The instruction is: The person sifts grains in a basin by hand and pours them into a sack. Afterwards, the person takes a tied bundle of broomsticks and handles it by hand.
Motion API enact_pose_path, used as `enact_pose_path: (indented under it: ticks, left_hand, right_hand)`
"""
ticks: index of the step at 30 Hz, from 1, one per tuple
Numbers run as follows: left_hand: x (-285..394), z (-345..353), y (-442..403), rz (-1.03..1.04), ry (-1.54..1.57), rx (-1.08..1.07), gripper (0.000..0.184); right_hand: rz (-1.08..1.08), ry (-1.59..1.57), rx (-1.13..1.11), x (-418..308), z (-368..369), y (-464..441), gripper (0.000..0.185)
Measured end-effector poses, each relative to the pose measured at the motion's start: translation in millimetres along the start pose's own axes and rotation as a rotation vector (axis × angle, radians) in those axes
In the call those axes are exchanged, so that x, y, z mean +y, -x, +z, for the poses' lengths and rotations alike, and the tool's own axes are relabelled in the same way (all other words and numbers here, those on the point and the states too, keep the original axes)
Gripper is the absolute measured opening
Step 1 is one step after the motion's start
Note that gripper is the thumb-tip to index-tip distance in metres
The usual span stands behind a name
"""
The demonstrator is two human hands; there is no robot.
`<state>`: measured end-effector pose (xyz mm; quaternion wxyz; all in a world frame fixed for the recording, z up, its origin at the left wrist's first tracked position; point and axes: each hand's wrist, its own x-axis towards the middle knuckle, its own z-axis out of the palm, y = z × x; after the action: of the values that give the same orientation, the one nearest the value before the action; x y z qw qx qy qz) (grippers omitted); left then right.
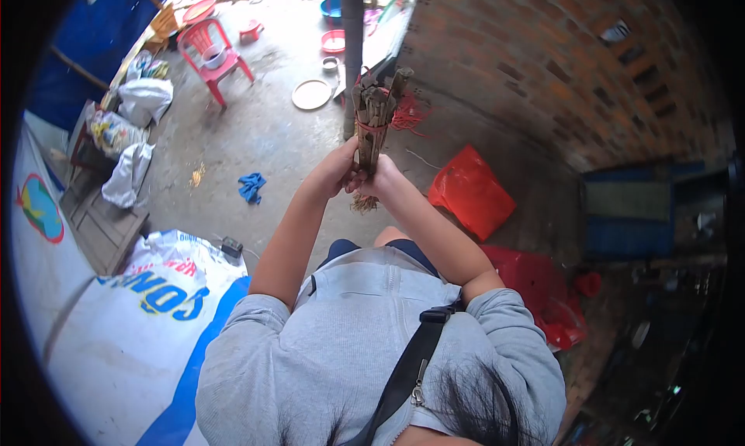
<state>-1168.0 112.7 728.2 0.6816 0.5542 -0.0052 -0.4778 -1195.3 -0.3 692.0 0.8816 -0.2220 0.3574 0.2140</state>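
A bundle of dry brown stalks (372,124), bound with red string near its upper end, stands upright in front of my body. My left hand (340,164) is closed around its lower part from the left. From the right, my right hand (378,176) grips it at about the same height, and the fingers of both hands meet there. Frayed, straw-like ends (365,203) stick out below my hands. Some of the fingers are hidden behind the stalks and each other.
A dark post (352,43) rises just beyond the bundle. Red string (410,112) lies by the brick wall (497,50). An orange-red bag (472,191) is on the floor at right, a blue cloth (251,187) at left. Farther off stands a red chair (211,54); large white sacks (116,353) fill the near left.
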Motion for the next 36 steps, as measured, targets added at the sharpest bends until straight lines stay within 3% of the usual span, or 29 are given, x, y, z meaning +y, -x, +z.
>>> enact_pose_path:
  ticks: [9,13,15,21,24,27,28,29,31,32,33,35,36]
  left_hand:
    - [32,-109,-30,0.003,0.149,0.276,0.047]
    - [71,-155,-61,-0.012,0.233,0.397,0.046]
    - [89,-177,-76,-0.005,0.259,0.473,0.047]
    - [129,-246,-90,0.023,0.378,0.571,0.048]
    - [139,-288,-102,0.23,0.5,0.583,0.046]
    - [168,-336,-105,0.243,0.533,0.612,0.045]
    - [175,-359,-107,0.212,0.537,0.583,0.044]
    - [183,-378,-110,0.202,0.53,0.577,0.044]
    - [210,-420,-119,0.22,0.544,0.563,0.045]
    - [229,-441,-116,0.155,0.501,0.502,0.045]
    - [240,-460,-120,0.141,0.494,0.487,0.045]
    - [264,-493,-130,0.186,0.485,0.468,0.045]
    - [279,-509,-137,0.176,0.471,0.45,0.045]
  right_hand:
    - [0.374,0.15,-0.1,-13,57,-150,0.035]
    - [0.474,0.222,-0.026,-36,114,-201,0.032]
    - [0.557,0.292,-0.102,-48,124,-242,0.034]
    - [0.603,0.38,-0.14,-65,203,-292,0.036]
    - [0.598,0.394,-0.166,-63,250,-326,0.037]
    - [0.628,0.359,-0.218,-55,280,-389,0.039]
    - [0.833,0.122,-0.693,-51,251,-452,0.041]
    - [0.825,0.11,-0.693,-50,264,-466,0.041]
    - [0.81,-0.042,-1.078,-50,299,-500,0.042]
    - [0.817,-0.211,-0.768,-53,318,-511,0.043]
    - [0.798,-0.224,-0.764,-54,343,-510,0.043]
    - [0.5,-0.435,-1.255,-58,400,-500,0.041]
    - [0.474,-0.441,-1.258,-59,414,-516,0.041]
